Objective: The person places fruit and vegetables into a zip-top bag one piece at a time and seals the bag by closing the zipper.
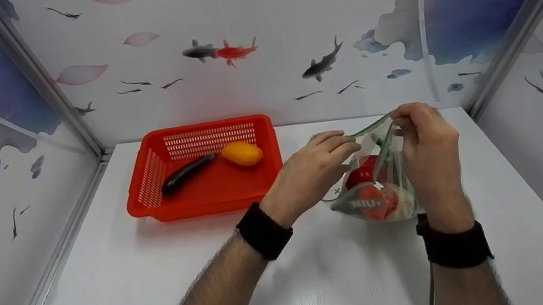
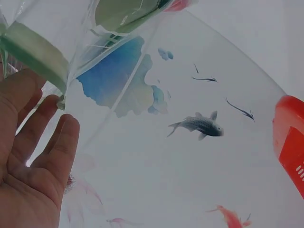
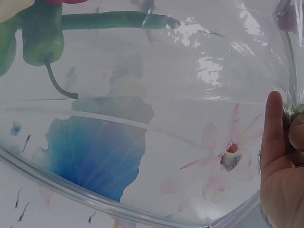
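Note:
A see-through bag with green trim and a printed label stands on the right side of the table, with round red and orange produce visible inside. Through its clear side in the right wrist view show a green pepper and a long green vegetable. My right hand pinches the bag's mouth at its upper right corner. At the opposite side of the mouth, my left hand holds the green-trimmed edge at its fingertips, its other fingers loosely extended.
Left of the bag sits a red plastic basket containing an eggplant and a yellow oval fruit or vegetable. White panels painted with fish and leaves wall in the white table at the back and sides.

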`<control>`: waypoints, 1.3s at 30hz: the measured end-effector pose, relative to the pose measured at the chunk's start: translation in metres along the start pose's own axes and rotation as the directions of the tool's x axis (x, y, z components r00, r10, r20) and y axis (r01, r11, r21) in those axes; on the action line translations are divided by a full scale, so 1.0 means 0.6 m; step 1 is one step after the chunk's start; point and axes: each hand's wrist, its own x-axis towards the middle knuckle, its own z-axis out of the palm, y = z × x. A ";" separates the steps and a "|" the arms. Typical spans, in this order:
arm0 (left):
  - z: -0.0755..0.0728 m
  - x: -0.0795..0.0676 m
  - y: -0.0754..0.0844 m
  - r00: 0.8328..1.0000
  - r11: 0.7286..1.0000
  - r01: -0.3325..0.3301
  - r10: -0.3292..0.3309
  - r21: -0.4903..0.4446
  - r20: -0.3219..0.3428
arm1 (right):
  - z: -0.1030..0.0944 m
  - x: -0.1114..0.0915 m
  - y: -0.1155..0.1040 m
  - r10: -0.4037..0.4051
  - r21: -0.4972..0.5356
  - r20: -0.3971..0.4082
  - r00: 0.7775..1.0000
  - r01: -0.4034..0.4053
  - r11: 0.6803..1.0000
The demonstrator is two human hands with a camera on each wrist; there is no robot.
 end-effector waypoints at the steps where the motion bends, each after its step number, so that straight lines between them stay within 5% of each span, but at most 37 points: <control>1: -0.002 -0.002 -0.003 1.000 1.000 0.007 -0.007 -0.016 -0.003 | 0.001 0.000 0.000 0.000 0.000 -0.001 1.000 0.000 1.000; 10: -0.009 -0.026 -0.036 0.992 0.983 0.099 -0.110 -0.156 -0.068 | 0.005 -0.002 -0.001 0.007 -0.003 0.023 1.000 -0.007 1.000; 17: -0.015 -0.046 -0.072 0.958 0.951 0.286 -0.287 -0.117 0.010 | 0.004 -0.003 -0.001 0.015 -0.009 0.028 0.999 -0.015 1.000; 24: -0.017 -0.065 -0.105 0.887 0.888 0.456 -0.448 -0.060 0.112 | 0.004 -0.003 -0.003 0.028 -0.005 0.034 0.999 -0.028 1.000; 31: -0.008 -0.093 -0.141 0.795 0.813 0.583 -0.569 -0.002 0.208 | 0.005 -0.003 -0.004 -0.006 0.000 0.023 1.000 0.006 1.000; 39: -0.002 -0.129 -0.183 0.693 0.718 0.696 -0.680 0.021 0.238 | 0.006 -0.002 -0.003 -0.030 -0.006 0.018 0.999 0.030 1.000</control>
